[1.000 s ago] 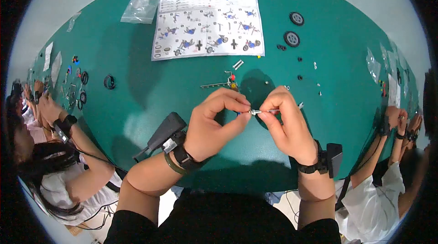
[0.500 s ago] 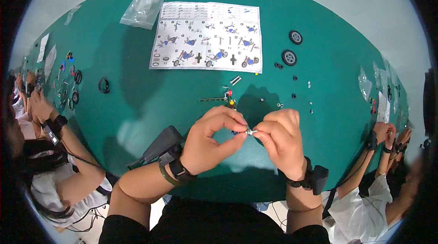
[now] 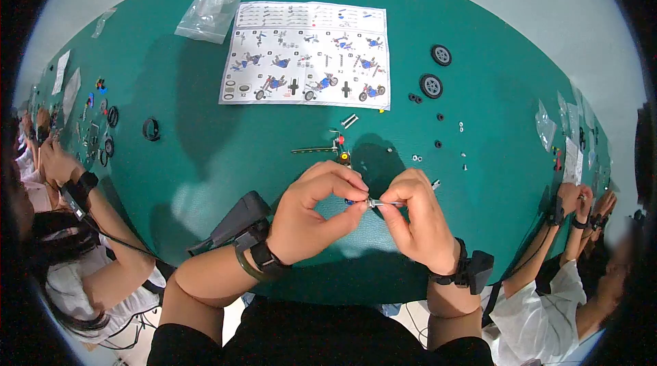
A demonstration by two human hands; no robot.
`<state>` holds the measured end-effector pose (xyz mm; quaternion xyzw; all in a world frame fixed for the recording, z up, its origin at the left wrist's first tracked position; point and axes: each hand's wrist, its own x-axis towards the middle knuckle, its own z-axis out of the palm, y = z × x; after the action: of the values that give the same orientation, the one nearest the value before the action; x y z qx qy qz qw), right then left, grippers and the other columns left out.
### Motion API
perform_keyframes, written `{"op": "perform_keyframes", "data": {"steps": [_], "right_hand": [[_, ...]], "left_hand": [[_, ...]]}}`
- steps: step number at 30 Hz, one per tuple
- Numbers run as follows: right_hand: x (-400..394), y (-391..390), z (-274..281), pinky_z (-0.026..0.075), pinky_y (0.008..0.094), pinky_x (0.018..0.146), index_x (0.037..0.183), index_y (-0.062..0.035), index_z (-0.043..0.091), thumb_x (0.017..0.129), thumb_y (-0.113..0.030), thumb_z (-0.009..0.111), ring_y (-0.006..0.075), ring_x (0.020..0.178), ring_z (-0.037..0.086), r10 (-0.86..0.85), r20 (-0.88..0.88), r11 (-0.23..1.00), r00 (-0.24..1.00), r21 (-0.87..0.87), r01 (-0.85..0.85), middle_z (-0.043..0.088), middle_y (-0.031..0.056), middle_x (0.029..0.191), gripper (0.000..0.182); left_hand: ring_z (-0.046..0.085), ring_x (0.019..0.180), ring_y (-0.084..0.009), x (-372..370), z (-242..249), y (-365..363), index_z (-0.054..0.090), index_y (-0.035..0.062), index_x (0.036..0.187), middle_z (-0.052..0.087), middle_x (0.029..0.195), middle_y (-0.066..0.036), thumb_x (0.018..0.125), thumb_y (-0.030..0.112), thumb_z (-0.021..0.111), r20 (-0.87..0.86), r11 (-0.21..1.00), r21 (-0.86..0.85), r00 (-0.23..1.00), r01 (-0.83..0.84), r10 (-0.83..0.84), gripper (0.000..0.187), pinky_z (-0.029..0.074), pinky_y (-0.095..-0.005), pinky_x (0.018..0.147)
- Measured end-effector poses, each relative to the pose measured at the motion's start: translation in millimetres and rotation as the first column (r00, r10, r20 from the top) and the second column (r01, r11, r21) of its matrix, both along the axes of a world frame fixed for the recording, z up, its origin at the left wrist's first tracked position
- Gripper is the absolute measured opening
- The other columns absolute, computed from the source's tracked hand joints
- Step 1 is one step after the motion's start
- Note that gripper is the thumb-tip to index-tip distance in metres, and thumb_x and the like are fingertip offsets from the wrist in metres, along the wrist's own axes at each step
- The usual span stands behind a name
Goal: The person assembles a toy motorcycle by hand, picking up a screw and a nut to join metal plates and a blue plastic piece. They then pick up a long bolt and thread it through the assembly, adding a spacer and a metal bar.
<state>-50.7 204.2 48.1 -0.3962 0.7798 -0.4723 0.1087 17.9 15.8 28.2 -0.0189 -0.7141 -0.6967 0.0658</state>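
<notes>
My left hand (image 3: 311, 205) pinches a small blue part (image 3: 350, 202) between thumb and fingertips, most of it hidden. A small silver fastener (image 3: 370, 202) sticks out of that pinch toward the right. My right hand (image 3: 421, 219) is closed on a thin silver metal tool (image 3: 391, 204). One end of the tool meets the fastener, while its flat far end (image 3: 436, 185) shows past my right knuckles. Just beyond my left fingers lies a partly built toy assembly (image 3: 344, 156) with a red piece, a yellow piece and a long perforated strip (image 3: 313, 150).
An instruction sheet (image 3: 308, 55) lies ahead, beside a clear plastic bag (image 3: 219, 3). Grey-hubbed wheels (image 3: 431, 85), black rings (image 3: 440, 117) and small nuts (image 3: 417, 158) sit to the right. A black tyre (image 3: 150, 129) rests at left. Other people's hands (image 3: 58, 161) work at both sides.
My right fingers have shifted from the fastener onto the thin metal tool, whose far end now shows behind the hand. My left hand keeps its pinch. The view has shifted slightly.
</notes>
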Motion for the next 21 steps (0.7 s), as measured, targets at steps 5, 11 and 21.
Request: {"op": "perform_keyframes", "data": {"steps": [5,11,21], "right_hand": [[-2.9,-0.7,1.7,0.039,0.0399,0.075,0.095,-0.0063,0.056,0.079,-0.005,0.069,0.0301,0.085,0.053,-0.038,-0.189,0.999,0.981,0.024,0.043,0.054,0.0112,0.093,0.022],[-3.9,0.2,3.7,0.037,0.0389,0.078,0.089,-0.009,0.062,0.074,-0.012,0.074,0.0254,0.088,0.054,-0.05,-0.318,0.995,0.947,0.067,0.075,0.057,0.0051,0.092,0.02],[-3.0,3.7,5.4,0.04,0.0382,0.072,0.091,-0.0076,0.062,0.076,-0.013,0.073,0.0273,0.081,0.053,0.017,-0.284,0.988,0.959,0.151,0.028,0.055,0.0061,0.084,0.019]], "left_hand": [[0.062,0.095,-0.0215,0.0,-2.4,1.8,0.064,0.0056,0.087,0.065,0.098,-0.007,0.075,0.0,0.073,-0.025,1.0,-0.021,1.0,-0.02,0.02,0.016,0.046,-0.0337,0.087],[0.062,0.095,-0.0213,-0.6,-1.4,1.1,0.064,0.0057,0.087,0.065,0.098,-0.006,0.075,-0.001,0.073,-0.03,1.0,-0.024,0.999,-0.017,0.016,0.016,0.046,-0.0335,0.087],[0.062,0.093,-0.0211,0.2,-1.2,2.3,0.064,0.0061,0.086,0.065,0.098,-0.006,0.075,0.0,0.073,-0.056,0.999,-0.047,0.998,-0.012,0.009,0.016,0.046,-0.0333,0.086]]}}
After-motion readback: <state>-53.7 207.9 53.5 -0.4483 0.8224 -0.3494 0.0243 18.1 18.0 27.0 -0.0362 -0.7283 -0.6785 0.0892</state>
